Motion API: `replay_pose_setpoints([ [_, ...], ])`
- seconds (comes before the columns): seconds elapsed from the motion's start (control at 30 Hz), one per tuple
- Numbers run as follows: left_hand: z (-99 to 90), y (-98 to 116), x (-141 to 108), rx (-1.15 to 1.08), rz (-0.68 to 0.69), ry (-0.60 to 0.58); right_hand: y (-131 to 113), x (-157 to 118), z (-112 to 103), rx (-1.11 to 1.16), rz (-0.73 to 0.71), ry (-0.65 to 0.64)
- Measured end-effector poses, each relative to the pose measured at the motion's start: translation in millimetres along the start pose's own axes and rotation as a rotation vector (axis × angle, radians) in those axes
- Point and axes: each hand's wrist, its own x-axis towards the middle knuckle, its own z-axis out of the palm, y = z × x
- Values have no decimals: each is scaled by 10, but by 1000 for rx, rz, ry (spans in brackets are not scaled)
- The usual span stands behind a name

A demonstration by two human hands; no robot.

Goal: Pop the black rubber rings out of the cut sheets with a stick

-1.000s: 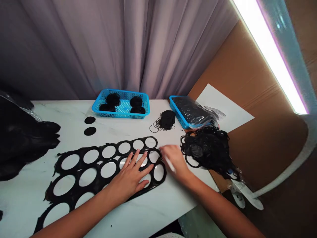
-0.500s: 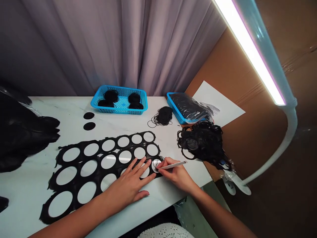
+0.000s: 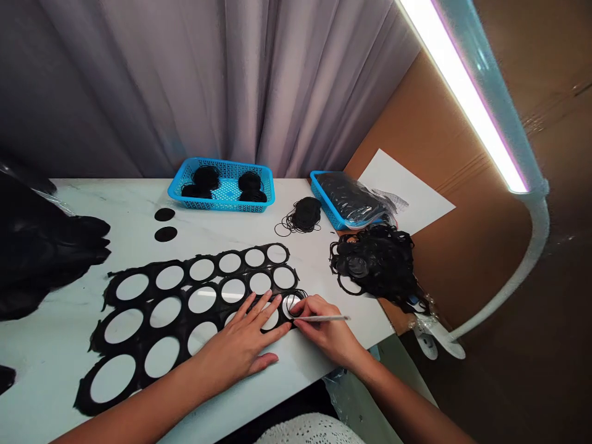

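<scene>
1. At lower centre, the left hand lies flat, fingers spread, on a black cut-out sheet.
2. Just right, the right hand pinches a white pen, touching a thin black ring at the sheet's edge.

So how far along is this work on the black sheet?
Done: most holes in the black sheet look open, and black coils sit in the blue basket. In hand: the right hand holds a white tool at a thin ring on one hole, while the left hand presses the sheet. Left: the tangled ring pile looks unsorted.
</scene>
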Motion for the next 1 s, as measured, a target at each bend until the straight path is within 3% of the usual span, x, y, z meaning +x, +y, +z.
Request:
replay_pose_setpoints([
  [0.13, -5, 0, -2, -16, -9, 17, 92, -107, 123, -290, -235, 42],
  [0.2, 11, -7, -1, -5, -4, 22, 191, -68, 58, -395, -272, 84],
  [0.27, 24, -11, 6, 11, -1, 29, 301, 51, -119, -453, -213, 219],
  [0.37, -6, 0, 10, 27, 4, 28, 390, 291, -417, -448, -31, 521],
  [0.43, -62, 19, -24, 35, 14, 11, 344, 413, -488, -309, 51, 595],
  [0.5, -127, 42, -108, 60, 13, -21, 220, 459, -410, -110, 87, 484],
  [0.57, -173, 63, -233, 98, -11, -42, 63, 429, -228, 39, 103, 292],
  [0.7, -164, 93, -466, 134, -62, -25, -174, 269, 130, 127, 83, 16],
  [0.8, -108, 110, -534, 118, -79, 15, -230, 168, 242, 115, 22, -60],
  [1.0, -70, 127, -524, 88, -85, 48, -258, 114, 275, 68, -8, -83],
])
